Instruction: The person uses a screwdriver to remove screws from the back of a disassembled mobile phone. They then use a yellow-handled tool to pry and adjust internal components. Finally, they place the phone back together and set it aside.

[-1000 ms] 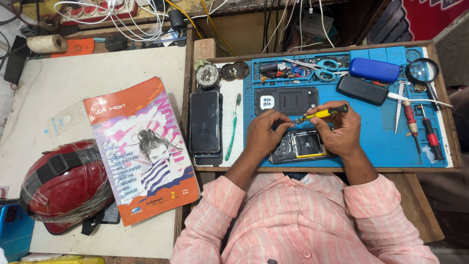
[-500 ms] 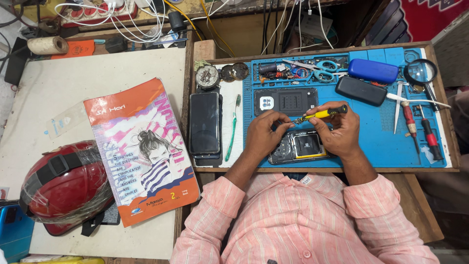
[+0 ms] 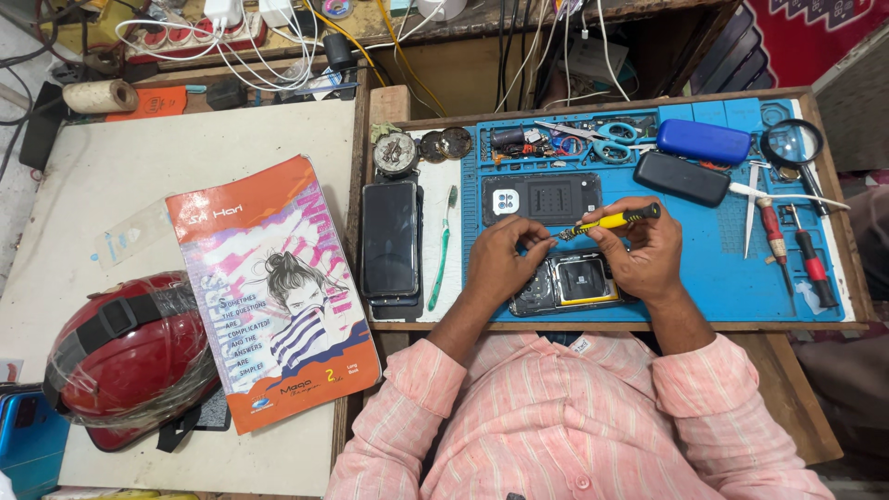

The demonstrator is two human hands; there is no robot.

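My right hand grips a small yellow-handled screwdriver, its tip pointing left toward my left hand. My left hand pinches at the screwdriver's tip with thumb and fingers; what it pinches is too small to tell. Both hands hover over an opened phone lying with its insides up on a blue work mat. A dark phone back cover lies just beyond the hands.
A dark phone and a green toothbrush lie left of the mat. Scissors, a blue case, a black case, a magnifier and red-handled screwdrivers sit at the right. A book and red helmet rest far left.
Both hands stay over the opened phone, with only small finger movements at the screwdriver's tip. Nothing else has moved.
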